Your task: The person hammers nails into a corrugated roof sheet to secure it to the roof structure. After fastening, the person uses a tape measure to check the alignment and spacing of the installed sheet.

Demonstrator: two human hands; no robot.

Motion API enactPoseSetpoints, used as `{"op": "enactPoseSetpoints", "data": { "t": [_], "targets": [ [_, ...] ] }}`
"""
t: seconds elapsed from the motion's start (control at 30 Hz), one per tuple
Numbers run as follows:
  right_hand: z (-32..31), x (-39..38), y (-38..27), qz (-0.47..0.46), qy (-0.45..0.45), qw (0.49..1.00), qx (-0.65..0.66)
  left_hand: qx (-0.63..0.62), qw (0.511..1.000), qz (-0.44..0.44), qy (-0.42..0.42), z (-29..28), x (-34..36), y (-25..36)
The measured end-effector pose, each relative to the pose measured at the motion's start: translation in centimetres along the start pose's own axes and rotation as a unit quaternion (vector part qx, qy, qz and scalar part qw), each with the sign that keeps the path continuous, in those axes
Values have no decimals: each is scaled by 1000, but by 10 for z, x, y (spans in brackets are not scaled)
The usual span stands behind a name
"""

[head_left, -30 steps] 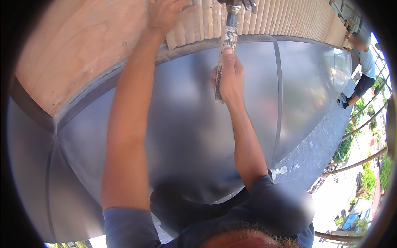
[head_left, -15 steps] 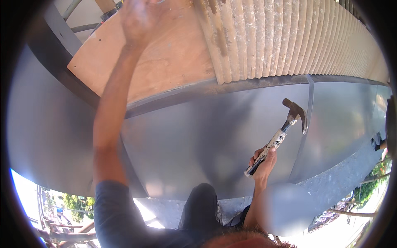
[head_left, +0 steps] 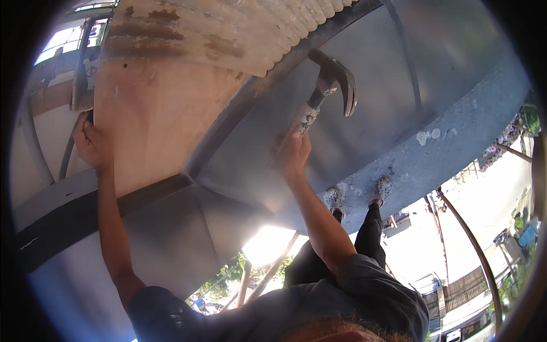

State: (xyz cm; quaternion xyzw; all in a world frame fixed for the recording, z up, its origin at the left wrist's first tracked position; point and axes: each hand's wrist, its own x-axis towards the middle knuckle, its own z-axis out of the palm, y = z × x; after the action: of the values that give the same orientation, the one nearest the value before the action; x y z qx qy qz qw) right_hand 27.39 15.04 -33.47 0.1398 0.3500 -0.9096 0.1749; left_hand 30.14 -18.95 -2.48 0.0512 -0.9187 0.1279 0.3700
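Note:
My right hand (head_left: 293,151) is closed round the pale, paint-worn handle of a claw hammer (head_left: 325,88). The hammer's dark steel head points up and away from me, in front of the grey metal sheeting. At the far left, my left arm reaches up along a plywood panel (head_left: 154,125). My left hand (head_left: 92,145) has its fingers curled at the panel's left edge, just below a dark upright piece (head_left: 83,85). What lies under those fingertips is partly hidden.
A stained corrugated sheet (head_left: 228,28) overlaps the plywood's upper part. Smooth grey metal sheeting (head_left: 250,148) runs below it, bordered by a dark strip. My feet in light clogs (head_left: 383,188) stand on a grey ledge (head_left: 427,148). Beyond its edge are poles (head_left: 473,245) and ground far below.
My view has turned toward the left. My left hand has come down to the plywood's left edge. The right hand has raised the hammer closer to the panel, still gripping it.

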Motion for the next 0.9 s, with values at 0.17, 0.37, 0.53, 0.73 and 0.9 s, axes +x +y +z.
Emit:
{"op": "enactPoseSetpoints", "data": {
  "t": [0.17,0.37,0.53,0.73,0.9],
  "targets": [
    [69,38,59,-90,46,990,93,-60,995,-53,-63,-7,4,9],
    [122,55,70,-61,64,989,114,-71,993,-34,-89,-12,3,4],
    [129,50,75,-173,94,970,144,-123,988,-55,-76,-11,0,6],
    [132,79,65,-122,126,982,63,-153,983,-66,-80,-13,-1,14],
    [126,65,85,-256,134,953,95,-171,981,-49,-79,-12,-4,5]
  ]
}}
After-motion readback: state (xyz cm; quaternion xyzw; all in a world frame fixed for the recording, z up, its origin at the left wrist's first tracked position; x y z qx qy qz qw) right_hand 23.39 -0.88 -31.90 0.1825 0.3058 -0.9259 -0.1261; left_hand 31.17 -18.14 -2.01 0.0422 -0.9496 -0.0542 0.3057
